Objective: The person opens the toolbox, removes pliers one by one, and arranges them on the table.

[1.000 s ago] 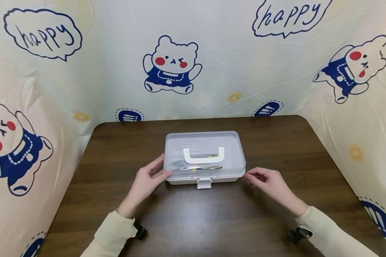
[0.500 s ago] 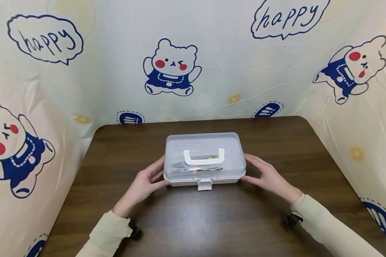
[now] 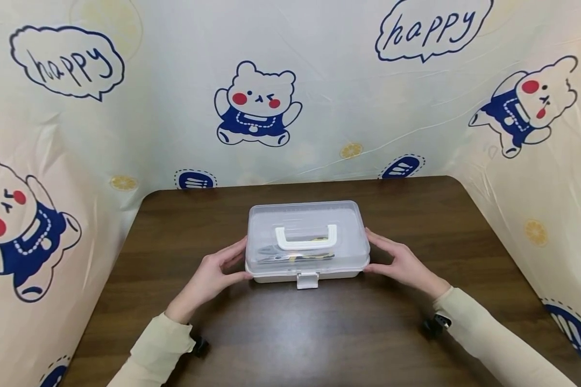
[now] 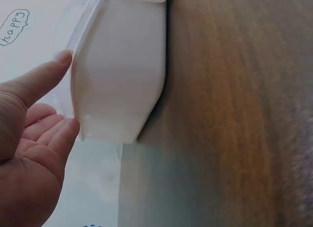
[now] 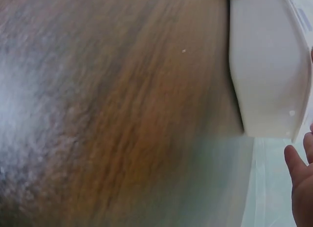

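A plastic toolbox (image 3: 266, 220) with a clear lid, white base and white carry handle (image 3: 306, 246) stands on the brown table. Its front latch (image 3: 307, 280) juts outward. Through the lid I make out slim tools with yellow and black parts, their kind unclear. At the box's left end, my left hand (image 3: 213, 277) touches the side, thumb near the front corner and fingers farther back. In the left wrist view its thumb and fingertips meet the lid's rim. My right hand (image 3: 404, 263) touches the opposite end likewise, fingers extended; the right wrist view shows it only partly.
The dark wood table (image 3: 189, 215) extends around the box on every side. A pale curtain (image 3: 329, 97) with bear drawings and "happy" lettering hangs behind it and along both sides. Small black devices (image 3: 200, 346) are strapped at both wrists.
My right hand has spread its fingers and come against the box's right end. The left thumb has slid from the lid's top corner down to the front edge. The box stays put.
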Demonstrator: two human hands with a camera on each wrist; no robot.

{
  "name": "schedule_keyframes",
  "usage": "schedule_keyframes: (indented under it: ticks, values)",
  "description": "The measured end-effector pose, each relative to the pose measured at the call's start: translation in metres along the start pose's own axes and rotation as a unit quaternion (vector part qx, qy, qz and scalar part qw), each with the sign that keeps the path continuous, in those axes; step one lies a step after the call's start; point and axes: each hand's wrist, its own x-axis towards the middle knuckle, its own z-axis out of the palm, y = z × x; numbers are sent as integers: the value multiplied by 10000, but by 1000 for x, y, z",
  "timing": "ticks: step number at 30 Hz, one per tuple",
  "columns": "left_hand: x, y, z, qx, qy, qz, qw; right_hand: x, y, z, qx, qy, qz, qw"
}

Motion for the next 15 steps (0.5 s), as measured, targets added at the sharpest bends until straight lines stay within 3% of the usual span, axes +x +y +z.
schedule_keyframes:
  ticks: [9,15]
  values:
    - [7,8,-10,-407,-8,24,9992,6,-4,-4,474,349,88,9982]
    - [18,17,-20,-783,167,-254,9965,13,-10,-8,963,623,534,9920]
